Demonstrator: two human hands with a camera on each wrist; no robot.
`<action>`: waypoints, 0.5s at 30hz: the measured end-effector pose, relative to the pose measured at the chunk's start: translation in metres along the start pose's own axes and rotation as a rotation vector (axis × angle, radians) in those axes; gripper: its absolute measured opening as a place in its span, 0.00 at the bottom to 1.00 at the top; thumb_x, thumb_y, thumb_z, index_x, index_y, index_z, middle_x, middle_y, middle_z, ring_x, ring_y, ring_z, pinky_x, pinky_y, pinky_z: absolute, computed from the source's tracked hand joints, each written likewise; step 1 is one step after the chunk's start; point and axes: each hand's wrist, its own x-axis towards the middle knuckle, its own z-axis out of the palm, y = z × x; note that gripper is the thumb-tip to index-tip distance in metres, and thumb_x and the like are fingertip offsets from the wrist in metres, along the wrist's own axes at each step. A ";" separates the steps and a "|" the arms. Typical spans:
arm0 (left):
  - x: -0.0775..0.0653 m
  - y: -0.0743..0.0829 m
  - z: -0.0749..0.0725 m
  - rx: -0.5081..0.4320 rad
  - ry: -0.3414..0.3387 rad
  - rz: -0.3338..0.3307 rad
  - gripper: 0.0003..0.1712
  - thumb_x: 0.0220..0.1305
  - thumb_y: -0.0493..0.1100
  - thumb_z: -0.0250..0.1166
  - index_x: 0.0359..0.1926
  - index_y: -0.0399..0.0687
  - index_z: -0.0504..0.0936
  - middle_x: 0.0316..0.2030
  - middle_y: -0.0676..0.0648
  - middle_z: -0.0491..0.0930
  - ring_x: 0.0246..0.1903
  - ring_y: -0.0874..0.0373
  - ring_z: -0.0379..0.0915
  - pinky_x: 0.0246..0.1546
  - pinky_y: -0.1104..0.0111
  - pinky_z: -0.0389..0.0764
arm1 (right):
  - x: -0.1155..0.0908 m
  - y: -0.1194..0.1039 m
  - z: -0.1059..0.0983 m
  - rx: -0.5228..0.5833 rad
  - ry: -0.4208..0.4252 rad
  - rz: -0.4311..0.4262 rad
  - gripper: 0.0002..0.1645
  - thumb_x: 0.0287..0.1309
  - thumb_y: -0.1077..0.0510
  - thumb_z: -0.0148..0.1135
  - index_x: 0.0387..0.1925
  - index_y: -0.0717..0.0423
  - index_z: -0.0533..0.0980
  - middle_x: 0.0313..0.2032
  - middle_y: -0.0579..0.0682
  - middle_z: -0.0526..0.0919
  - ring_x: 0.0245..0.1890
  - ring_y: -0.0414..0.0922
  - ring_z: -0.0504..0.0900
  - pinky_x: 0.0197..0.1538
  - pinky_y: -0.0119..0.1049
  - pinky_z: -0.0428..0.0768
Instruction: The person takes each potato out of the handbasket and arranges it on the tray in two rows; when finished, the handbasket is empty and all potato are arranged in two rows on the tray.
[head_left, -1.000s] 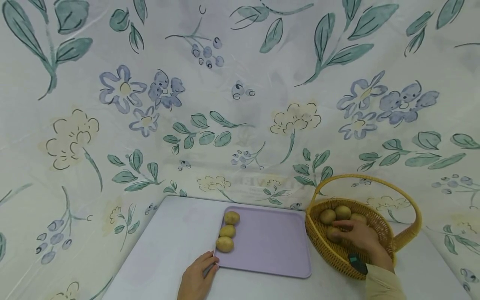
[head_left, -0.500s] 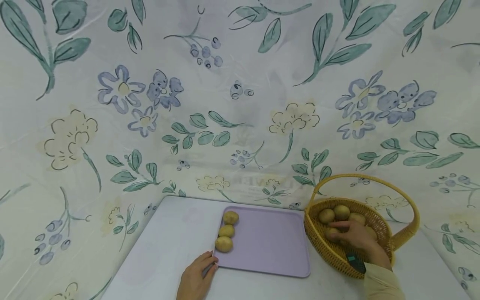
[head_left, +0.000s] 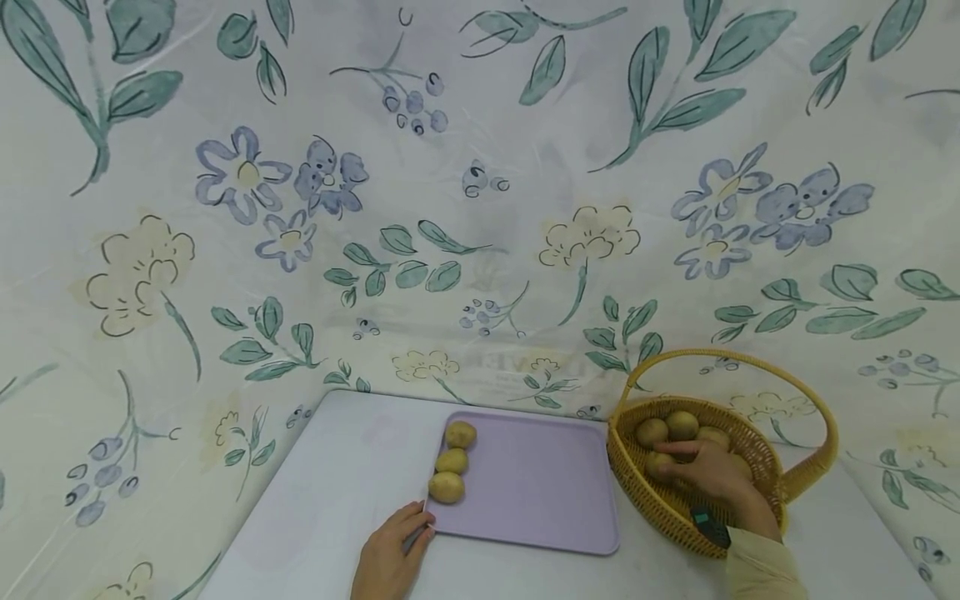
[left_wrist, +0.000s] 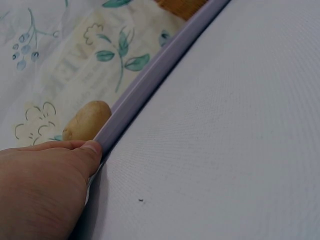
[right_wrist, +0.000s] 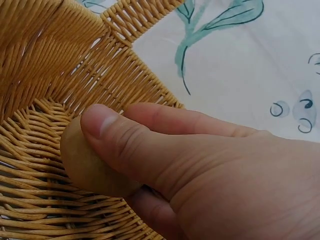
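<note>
Patterned cloth [head_left: 510,183] with blue flowers, cream blossoms and green sprigs fills the upper part of the head view and runs down the sides, behind a white counter [head_left: 330,475] across the lower part of the frame. At the lower center lies a lilac tray [head_left: 540,483] with a low raised rim. Along its left side, 3 potatoes [head_left: 452,461] form a column from the upper corner downward, just beside one another.

Left hand [head_left: 392,550], at the bottom center, pinches the tray's lower left corner between thumb and fingers; the left wrist view shows the thumb on the rim, with 1 of the potatoes just beyond the fingers.

At the lower right of the frame stands a yellow-brown wicker basket [head_left: 652,500] with a tall arched handle [head_left: 813,458]. Right hand [head_left: 716,477] reaches into it and grips a potato [right_wrist: 97,167], its thumb pressed against the skin in the right wrist view. Another 4 potatoes [head_left: 682,426] show in the basket, toward its far side and right, the rightmost partly hidden by the hand. A dark band [head_left: 708,527] circles that wrist, above a pale sleeve [head_left: 763,568].
</note>
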 end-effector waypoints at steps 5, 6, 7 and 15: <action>-0.001 0.001 -0.001 -0.006 -0.009 -0.010 0.09 0.64 0.43 0.72 0.45 0.56 0.90 0.55 0.47 0.86 0.57 0.46 0.83 0.58 0.50 0.84 | 0.000 0.000 -0.001 -0.015 0.004 0.032 0.31 0.61 0.41 0.71 0.60 0.54 0.82 0.49 0.62 0.88 0.29 0.42 0.73 0.37 0.30 0.76; -0.001 0.001 0.000 -0.006 -0.010 -0.010 0.09 0.64 0.43 0.72 0.45 0.56 0.90 0.55 0.47 0.86 0.57 0.46 0.83 0.58 0.50 0.84 | 0.000 0.000 -0.001 -0.023 0.010 0.039 0.31 0.60 0.40 0.71 0.59 0.52 0.82 0.50 0.62 0.88 0.31 0.42 0.75 0.38 0.32 0.78; -0.001 0.001 0.000 -0.005 -0.009 -0.007 0.09 0.64 0.44 0.72 0.45 0.56 0.90 0.55 0.47 0.86 0.57 0.46 0.83 0.58 0.49 0.84 | 0.000 0.000 -0.001 -0.035 0.016 0.038 0.31 0.60 0.40 0.71 0.59 0.52 0.82 0.52 0.63 0.87 0.35 0.43 0.77 0.40 0.33 0.80; 0.000 -0.001 -0.001 -0.015 -0.007 -0.006 0.09 0.64 0.44 0.71 0.45 0.56 0.89 0.56 0.47 0.86 0.57 0.46 0.83 0.59 0.49 0.84 | -0.004 -0.008 -0.004 -0.073 0.049 0.078 0.34 0.59 0.34 0.69 0.60 0.48 0.82 0.63 0.71 0.76 0.58 0.68 0.80 0.47 0.55 0.84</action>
